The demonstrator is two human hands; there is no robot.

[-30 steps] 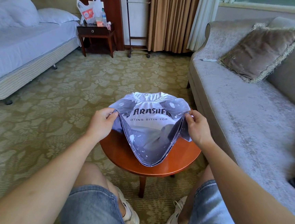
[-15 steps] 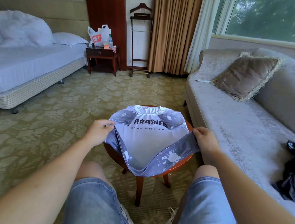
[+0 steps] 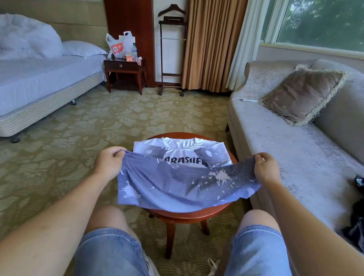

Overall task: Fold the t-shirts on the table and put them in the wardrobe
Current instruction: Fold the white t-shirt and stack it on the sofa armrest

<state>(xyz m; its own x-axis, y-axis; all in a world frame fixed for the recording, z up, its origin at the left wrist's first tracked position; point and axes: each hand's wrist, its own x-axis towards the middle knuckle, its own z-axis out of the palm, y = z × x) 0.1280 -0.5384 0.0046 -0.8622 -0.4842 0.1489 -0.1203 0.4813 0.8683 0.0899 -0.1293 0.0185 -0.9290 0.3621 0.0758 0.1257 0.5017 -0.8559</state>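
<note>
While pinching opposite ends of the t-shirt point(image 3: 183, 188) hem, left grip point(image 3: 108, 164) and right grip point(image 3: 264, 168) both clenched on fabric, fingers curled over the cloth. Holding that edge stretched and raised above the surface point(image 3: 192, 215). Between grips: blue-grey splattered lower half sagging, draped over the near rim of the round wooden surface. Just beyond grips: upper half flat on the surface, white collar on far side, black print partly hidden behind raised hem. Right of right grip: grey sofa point(image 3: 296, 152), fringed cushion point(image 3: 301, 95), dark clothing heap point(image 3: 363, 219). Far left of left grip: bed point(image 3: 27, 82), nightstand point(image 3: 123, 69) beyond. Below grips: denim shorts point(image 3: 258, 261), patterned carpet point(image 3: 42, 158).
</note>
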